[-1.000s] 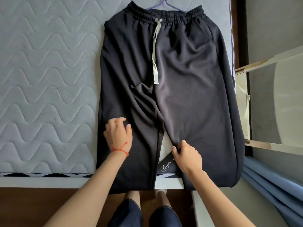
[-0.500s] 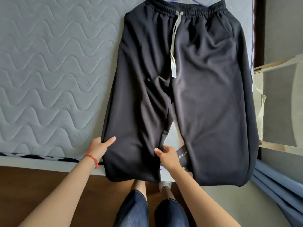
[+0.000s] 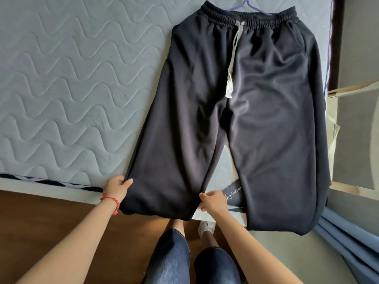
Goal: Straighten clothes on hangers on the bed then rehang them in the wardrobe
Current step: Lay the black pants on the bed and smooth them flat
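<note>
Mattress (image 3: 61,89): quilted grey surface fills the upper left of the frame; its near edge runs across at lower left, with wooden floor below it.
Left hand (image 3: 117,189): at the lower left of the trousers, fingers curled, thumb on top, pinching the outer edge of the left-hand leg near its cuff.
Trousers (image 3: 256,119): dark sweatpants lie flat on the bed, centre to right of the frame, waistband at the top, both cuffs hanging over the near edge.
Right hand (image 3: 213,201): lower centre, fingers pinching the inner edge of the same leg.
Hanger (image 3: 249,6): purple, only its top shows above the waistband at the upper centre.
Drawstring (image 3: 232,58): pale cord trails down from the waistband.
Doing it well: draw both edges apart evenly and toward the near edge, likely enough to flatten the folds at the crotch without dragging the waistband off the hanger.
Change from half a second ago: left-hand leg has swung out to the left, the gap between the legs is wider, and the left hand's grip has closed.
</note>
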### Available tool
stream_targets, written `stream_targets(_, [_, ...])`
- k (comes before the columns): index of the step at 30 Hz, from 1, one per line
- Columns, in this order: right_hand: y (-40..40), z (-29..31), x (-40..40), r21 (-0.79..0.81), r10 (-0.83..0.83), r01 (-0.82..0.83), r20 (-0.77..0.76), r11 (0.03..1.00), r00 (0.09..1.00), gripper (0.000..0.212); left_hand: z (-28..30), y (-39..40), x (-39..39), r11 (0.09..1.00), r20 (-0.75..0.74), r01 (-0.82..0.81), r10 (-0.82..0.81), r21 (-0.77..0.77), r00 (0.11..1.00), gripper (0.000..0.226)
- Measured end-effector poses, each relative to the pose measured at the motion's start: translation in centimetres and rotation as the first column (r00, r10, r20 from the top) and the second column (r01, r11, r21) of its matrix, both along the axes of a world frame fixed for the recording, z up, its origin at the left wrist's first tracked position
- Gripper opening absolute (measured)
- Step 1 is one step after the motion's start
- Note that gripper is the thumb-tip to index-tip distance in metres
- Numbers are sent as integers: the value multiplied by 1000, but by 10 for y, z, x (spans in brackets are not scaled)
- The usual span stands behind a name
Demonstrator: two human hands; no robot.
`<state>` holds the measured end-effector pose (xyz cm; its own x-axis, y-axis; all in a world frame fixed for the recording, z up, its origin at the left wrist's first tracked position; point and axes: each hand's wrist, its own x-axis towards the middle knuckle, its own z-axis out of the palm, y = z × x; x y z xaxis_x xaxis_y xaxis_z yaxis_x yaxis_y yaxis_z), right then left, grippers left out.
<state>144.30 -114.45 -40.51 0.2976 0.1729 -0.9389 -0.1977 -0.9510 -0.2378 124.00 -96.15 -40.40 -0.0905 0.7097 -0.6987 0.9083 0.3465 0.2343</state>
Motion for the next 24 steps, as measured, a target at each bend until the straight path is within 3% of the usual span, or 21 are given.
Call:
stream_targets(3, [6,11,11,22,-67,67,40,998,997,33,14,-6,14,998,-20,13,-12,54,1000,7])
stream_targets(6, [9,28,19,82,-89,82,83,993,993,23,34,-11,22,982,-25,158,-156,106,987,38])
stream_targets(8, [9,44,22,116,-42,30,106,993,993,13,50,-18,26,965,-3,247,-248,89,969,38])
stream_targets(11, [3,71,28,136,27,-49,155,989,988,24,75,-32,28,949,54,313,-314,32,948,34])
stream_targets(18, [-31,130,24,181,40,-78,209,980,977,25,146,-79,3,994,199,113,-112,6,974,28])
stream_targets(24, [-20,174,-9,274,31,-86,198,958,980,12,182,-114,-72,997,257,-76,72,7,964,17])
